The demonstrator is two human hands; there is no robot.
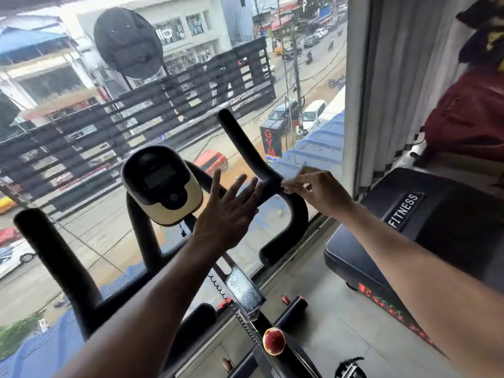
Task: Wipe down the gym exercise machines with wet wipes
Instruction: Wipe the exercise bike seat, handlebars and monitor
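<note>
1. At the window, a spin bike's black handlebar [268, 175] fills the foreground
2. The left hand [226, 211] is spread, fingers straight, flat against the bar
3. The right hand [319, 192] pinches a pale scrap, seemingly the wet wipe [287, 190], touching the bar's bend; it is mostly hidden
4. The console [162, 185] screen is unreadable

Grey tiled floor [335, 336] under the exercise bike's frame [272, 336], a black padded bench [409, 241] just beside.
</note>
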